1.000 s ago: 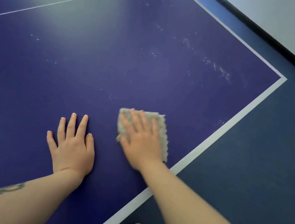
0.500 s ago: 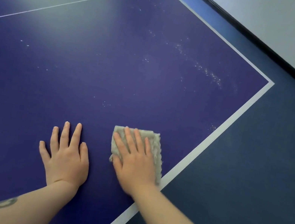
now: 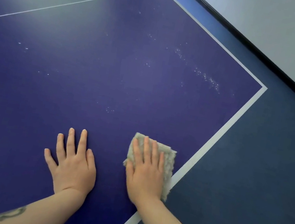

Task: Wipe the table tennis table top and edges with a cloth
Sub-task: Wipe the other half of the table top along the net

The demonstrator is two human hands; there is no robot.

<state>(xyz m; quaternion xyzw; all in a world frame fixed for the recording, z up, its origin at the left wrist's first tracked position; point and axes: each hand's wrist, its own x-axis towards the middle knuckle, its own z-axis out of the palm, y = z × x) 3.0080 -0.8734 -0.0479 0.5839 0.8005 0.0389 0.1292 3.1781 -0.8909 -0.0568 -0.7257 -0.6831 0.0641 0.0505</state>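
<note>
Dark blue floor and pale wall border deep-blue table tennis table top (image 3: pixel 109 77) with white edge line (image 3: pixel 225 123). White specks (image 3: pixel 205 78) near far corner: wiping looks unfinished. Right hand (image 3: pixel 146 173) flat, fingers straight, pressing folded grey fluffy cloth (image 3: pixel 168 161) against near edge line. Left hand (image 3: pixel 72 163) splayed flat on top, holding nothing.

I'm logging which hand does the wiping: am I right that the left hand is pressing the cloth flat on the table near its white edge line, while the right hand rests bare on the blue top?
Not quite: the hands are swapped. In the head view the right hand presses the cloth flat near the white edge line, while the left hand rests bare on the blue table top.
</note>
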